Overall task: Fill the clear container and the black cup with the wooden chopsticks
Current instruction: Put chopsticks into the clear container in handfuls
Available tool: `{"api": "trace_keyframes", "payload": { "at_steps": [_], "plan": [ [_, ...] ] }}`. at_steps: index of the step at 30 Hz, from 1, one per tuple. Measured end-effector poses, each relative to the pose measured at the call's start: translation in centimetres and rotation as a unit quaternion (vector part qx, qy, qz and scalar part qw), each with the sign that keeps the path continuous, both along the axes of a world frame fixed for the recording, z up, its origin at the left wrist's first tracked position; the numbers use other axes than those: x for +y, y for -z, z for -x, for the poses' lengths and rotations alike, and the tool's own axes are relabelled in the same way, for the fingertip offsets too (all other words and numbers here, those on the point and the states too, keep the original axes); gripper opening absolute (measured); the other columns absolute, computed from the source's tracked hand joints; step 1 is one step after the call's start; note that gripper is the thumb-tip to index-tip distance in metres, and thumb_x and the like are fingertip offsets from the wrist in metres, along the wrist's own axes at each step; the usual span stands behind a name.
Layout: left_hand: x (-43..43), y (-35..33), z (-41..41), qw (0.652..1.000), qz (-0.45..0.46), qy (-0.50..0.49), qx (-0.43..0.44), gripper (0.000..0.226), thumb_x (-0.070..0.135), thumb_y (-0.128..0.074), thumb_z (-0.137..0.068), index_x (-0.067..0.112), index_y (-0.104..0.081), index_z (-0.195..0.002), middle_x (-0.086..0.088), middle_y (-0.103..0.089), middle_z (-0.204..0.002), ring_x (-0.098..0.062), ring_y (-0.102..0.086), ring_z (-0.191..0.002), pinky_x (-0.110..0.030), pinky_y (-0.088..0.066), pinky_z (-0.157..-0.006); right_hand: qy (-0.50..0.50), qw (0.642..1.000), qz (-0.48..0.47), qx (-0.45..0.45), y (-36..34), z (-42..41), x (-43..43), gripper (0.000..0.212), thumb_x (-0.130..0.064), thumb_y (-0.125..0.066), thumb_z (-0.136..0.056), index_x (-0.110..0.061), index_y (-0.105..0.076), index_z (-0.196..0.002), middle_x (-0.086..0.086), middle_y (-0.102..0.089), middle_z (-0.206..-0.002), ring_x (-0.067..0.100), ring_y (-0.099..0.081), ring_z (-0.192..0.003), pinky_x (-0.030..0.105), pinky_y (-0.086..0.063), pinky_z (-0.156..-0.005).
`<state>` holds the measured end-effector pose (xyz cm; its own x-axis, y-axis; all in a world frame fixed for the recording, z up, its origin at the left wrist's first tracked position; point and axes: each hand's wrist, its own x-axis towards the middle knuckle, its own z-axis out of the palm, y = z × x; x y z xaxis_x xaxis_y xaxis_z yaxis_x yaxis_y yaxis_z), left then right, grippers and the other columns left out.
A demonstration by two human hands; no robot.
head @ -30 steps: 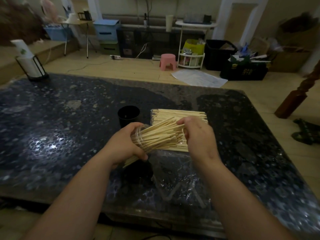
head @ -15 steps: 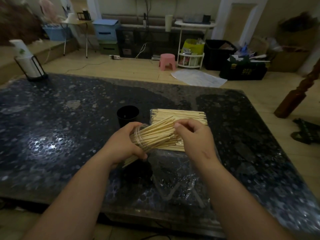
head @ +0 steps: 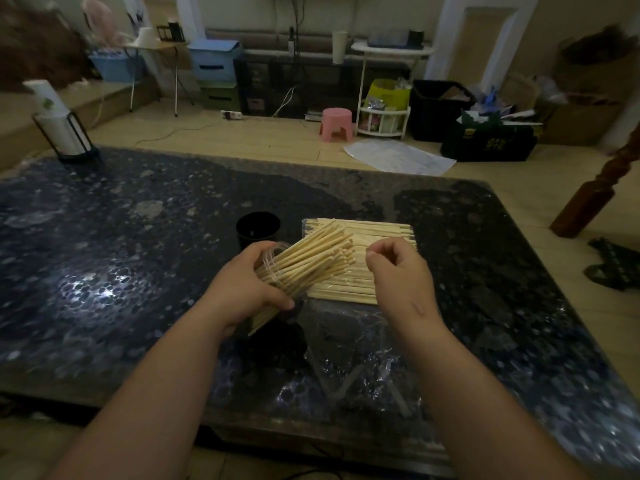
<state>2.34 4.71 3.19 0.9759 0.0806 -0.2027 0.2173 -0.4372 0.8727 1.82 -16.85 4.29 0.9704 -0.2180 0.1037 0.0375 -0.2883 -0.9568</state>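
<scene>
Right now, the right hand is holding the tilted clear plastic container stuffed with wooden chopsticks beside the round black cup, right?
No, it is the left hand that holds the tilted clear plastic container stuffed with wooden chopsticks beside the round black cup. The head view shows it.

Cup [head: 258, 226] left of chopstick stack [head: 381, 230] (both on table [head: 138, 237])
</scene>
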Motion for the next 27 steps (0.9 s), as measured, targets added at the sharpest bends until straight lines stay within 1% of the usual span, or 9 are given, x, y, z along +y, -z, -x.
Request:
{"api": "trace_keyframes", "payload": {
  "at_steps": [3, 5, 7, 10, 13, 16, 20, 24, 27],
  "plan": [
    [0.0, -0.2, 0.1, 1.000, 0.014, -0.007, -0.004, 0.093, -0.001, -0.089, -0.058, 0.038, -0.051, -0.133, 0.012, -0.057, -0.121, -0.017, -0.054, -0.116, -0.038, -0.047, -0.099, -0.061, 0.994, 0.060, 0.063, 0.4, -0.3, -0.4, 0.012, -0.017, -0.055, -0.091, -0.017, -0.065, -0.083, 0.001, -0.065, -0.078, 0.018, -0.059, -0.073, 0.040, -0.051, -0.068],
    [-0.1, -0.4, 0.2, 1.000, 0.017, -0.006, -0.004, 0.094, 0.000, -0.089, -0.060, 0.036, -0.049, -0.137, 0.010, -0.055, -0.123, -0.017, -0.052, -0.115, -0.033, -0.043, -0.093, -0.122, 0.980, 0.107, 0.117, 0.8, -0.4, -0.5, 0.016, -0.020, -0.054, -0.091, -0.014, -0.065, -0.080, 0.004, -0.067, -0.073, 0.020, -0.060, -0.068, 0.042, -0.053, -0.067],
    [-0.1, -0.5, 0.2, 1.000, 0.025, -0.009, -0.005, 0.095, -0.001, -0.088, -0.060, 0.035, -0.048, -0.139, 0.010, -0.055, -0.122, -0.017, -0.052, -0.116, -0.032, -0.042, -0.091, -0.168, 0.959, 0.178, 0.141, 1.4, -0.4, -0.4, 0.021, -0.023, -0.054, -0.090, -0.012, -0.066, -0.078, 0.007, -0.067, -0.073, 0.019, -0.059, -0.066, 0.038, -0.051, -0.063],
    [-0.2, -0.6, 0.3, 1.000, 0.031, -0.006, -0.004, 0.094, -0.002, -0.088, -0.061, 0.035, -0.048, -0.138, 0.018, -0.054, -0.111, -0.014, -0.052, -0.112, -0.028, -0.042, -0.085, -0.204, 0.930, 0.269, 0.148, 2.7, -0.2, -0.3, 0.019, -0.028, -0.053, -0.092, -0.019, -0.064, -0.079, -0.003, -0.064, -0.077, 0.013, -0.058, -0.071, 0.027, -0.041, -0.059],
    [-0.1, -0.6, 0.3, 0.999, 0.033, -0.004, -0.004, 0.093, -0.002, -0.088, -0.061, 0.037, -0.048, -0.136, 0.021, -0.053, -0.108, -0.013, -0.052, -0.109, -0.025, -0.041, -0.079, -0.230, 0.911, 0.294, 0.175, 3.7, -0.3, -0.3, 0.017, -0.027, -0.051, -0.093, -0.024, -0.067, -0.090, -0.001, -0.066, -0.089, 0.017, -0.061, -0.083, 0.028, -0.046, -0.066],
    [0.0, -0.5, 0.3, 0.999, 0.040, -0.011, -0.006, 0.091, -0.004, -0.088, -0.060, 0.037, -0.050, -0.132, 0.021, -0.055, -0.109, -0.012, -0.054, -0.108, -0.029, -0.043, -0.085, -0.248, 0.897, 0.321, 0.176, 4.9, -0.7, -0.3, 0.027, -0.018, -0.051, -0.091, -0.019, -0.070, -0.111, 0.005, -0.068, -0.112, 0.024, -0.062, -0.103, 0.033, -0.051, -0.087],
    [0.0, -0.4, 0.2, 0.999, 0.049, -0.017, -0.010, 0.090, -0.004, -0.088, -0.060, 0.038, -0.049, -0.130, 0.024, -0.054, -0.106, 0.001, -0.052, -0.096, -0.026, -0.043, -0.082, -0.276, 0.885, 0.351, 0.135, 7.7, -0.7, -0.2, 0.051, -0.018, -0.053, -0.091, -0.024, -0.048, -0.141, -0.002, -0.039, -0.152, 0.023, -0.039, -0.139, 0.040, -0.035, -0.114],
    [0.1, -0.3, 0.0, 0.999, 0.051, -0.015, -0.006, 0.089, -0.003, -0.088, -0.060, 0.041, -0.048, -0.126, 0.026, -0.053, -0.104, 0.000, -0.051, -0.096, -0.025, -0.041, -0.081, -0.238, 0.857, 0.448, 0.094, 9.9, -0.7, 0.1, 0.055, -0.029, -0.049, -0.097, -0.029, -0.032, -0.150, -0.006, -0.020, -0.163, 0.018, -0.015, -0.150, 0.045, -0.017, -0.121],
    [0.2, -0.2, -0.2, 0.999, 0.046, -0.011, -0.004, 0.089, -0.002, -0.089, -0.059, 0.042, -0.047, -0.123, 0.026, -0.053, -0.105, -0.007, -0.053, -0.104, -0.028, -0.041, -0.087, -0.214, 0.858, 0.459, 0.084, 10.4, -1.0, 0.6, 0.050, -0.034, -0.046, -0.099, -0.032, -0.034, -0.147, -0.008, -0.020, -0.162, 0.016, -0.013, -0.150, 0.048, -0.017, -0.118]
  ]
}}
